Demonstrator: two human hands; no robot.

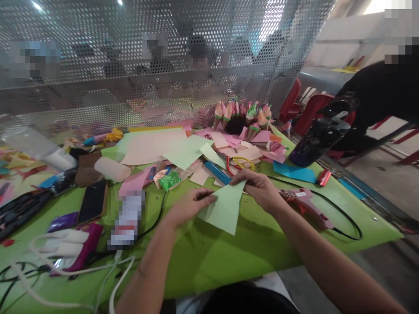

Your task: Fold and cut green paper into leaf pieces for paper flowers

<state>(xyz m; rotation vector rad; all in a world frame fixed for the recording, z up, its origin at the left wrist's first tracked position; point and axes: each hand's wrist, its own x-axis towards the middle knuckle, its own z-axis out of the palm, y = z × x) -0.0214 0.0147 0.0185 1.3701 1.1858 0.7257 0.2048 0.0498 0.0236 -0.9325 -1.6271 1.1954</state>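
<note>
A piece of pale green paper (225,209) is held above the green table by both hands. My left hand (196,200) pinches its upper left edge between thumb and fingers. At the upper right corner, my right hand (257,187) grips the same sheet, fingers closed on it. The paper hangs tilted, its lower corner pointing toward me. Just beyond my hands lie a blue-handled tool (218,172) and scissors (240,163) with red and yellow handles. To the right of my right hand rests a pink glue gun (309,207) with a black cord.
Paper sheets (153,146) and scraps cover the table's back. Paper ice-cream cones (252,113) stand behind them, before a perforated metal screen (131,87). A dark bottle (316,139) stands right. Left are a phone (92,201), a power strip (83,253) and white cables. A person in black (386,87) is at right.
</note>
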